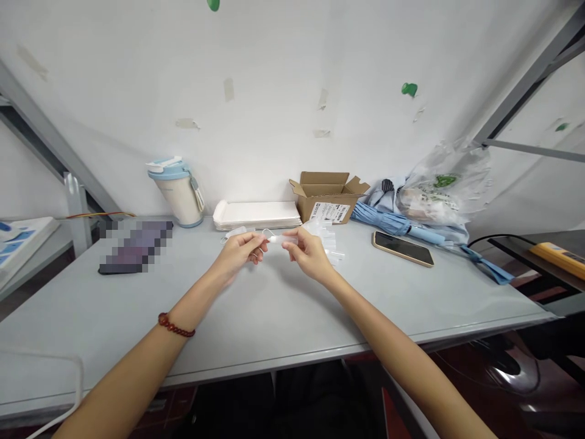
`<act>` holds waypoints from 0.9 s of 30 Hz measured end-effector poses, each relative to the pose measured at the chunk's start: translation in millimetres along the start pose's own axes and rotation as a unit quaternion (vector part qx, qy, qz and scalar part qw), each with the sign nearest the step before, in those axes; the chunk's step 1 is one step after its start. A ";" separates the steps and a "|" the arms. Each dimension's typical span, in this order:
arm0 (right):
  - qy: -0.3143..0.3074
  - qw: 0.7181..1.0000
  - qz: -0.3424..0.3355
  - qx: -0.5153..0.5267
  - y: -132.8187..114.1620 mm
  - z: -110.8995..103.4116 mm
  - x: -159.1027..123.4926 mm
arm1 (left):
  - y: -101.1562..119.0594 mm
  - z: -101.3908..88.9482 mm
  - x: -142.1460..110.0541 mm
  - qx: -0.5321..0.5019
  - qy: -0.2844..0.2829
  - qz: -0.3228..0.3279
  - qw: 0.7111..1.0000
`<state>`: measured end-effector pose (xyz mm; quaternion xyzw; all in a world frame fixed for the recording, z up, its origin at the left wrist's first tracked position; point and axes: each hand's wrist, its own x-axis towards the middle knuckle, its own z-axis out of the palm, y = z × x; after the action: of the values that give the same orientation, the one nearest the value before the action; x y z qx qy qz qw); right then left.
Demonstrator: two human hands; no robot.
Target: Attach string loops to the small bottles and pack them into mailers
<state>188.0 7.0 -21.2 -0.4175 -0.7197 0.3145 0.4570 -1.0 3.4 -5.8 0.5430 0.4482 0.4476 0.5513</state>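
Over the middle of the desk, my left hand and my right hand meet at a small clear plastic tube with a whitish end. My right thumb and fingers pinch the tube's right part. The fingertips of my left hand are closed at the whitish left end, where a thin white cord loops up; how it joins the tube is too small to tell. Beside my right hand lie several clear plastic tubes, partly hidden by it. Behind my left hand rests a small translucent white piece.
Along the wall stand a tumbler, a stack of flat white packets and an open cardboard box. To the right are a phone, a folded blue umbrella and a plastic bag. A blurred-out dark object lies left.
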 end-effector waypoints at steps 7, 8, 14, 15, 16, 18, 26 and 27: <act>0.017 0.999 -0.002 -0.043 0.8 7.5 -5.9 | -2.2 5.5 -1.9 0.043 0.014 0.022 0.999; 0.020 0.999 0.001 -0.042 1.6 8.2 -6.4 | -2.7 6.4 -2.4 0.048 0.014 0.023 0.998; 0.024 0.999 0.008 -0.047 3.4 9.9 -7.5 | -2.9 8.0 -3.2 0.053 0.016 0.031 0.998; 0.019 0.998 0.005 -0.052 3.3 9.6 -7.0 | -2.0 6.9 -2.7 0.056 0.014 0.029 0.998; 0.010 0.998 0.000 -0.058 3.1 8.9 -5.9 | -0.9 5.1 -2.0 0.062 0.010 0.027 0.998; -0.016 0.997 -0.016 -0.073 3.4 5.9 -2.4 | 1.7 -0.6 0.5 0.080 0.009 0.024 0.996; 0.064 0.980 -0.046 -0.181 24.6 -29.9 19.4 | 4.2 -46.0 15.6 0.089 0.165 -0.007 0.982; 0.066 0.975 -0.046 -0.208 28.9 -34.1 21.1 | 3.3 -51.5 16.7 0.091 0.179 -0.019 0.979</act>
<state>223.5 41.2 -23.9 -0.4897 -0.7561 0.1084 0.4203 -48.2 30.0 -3.1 0.4935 0.5889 0.4838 0.4191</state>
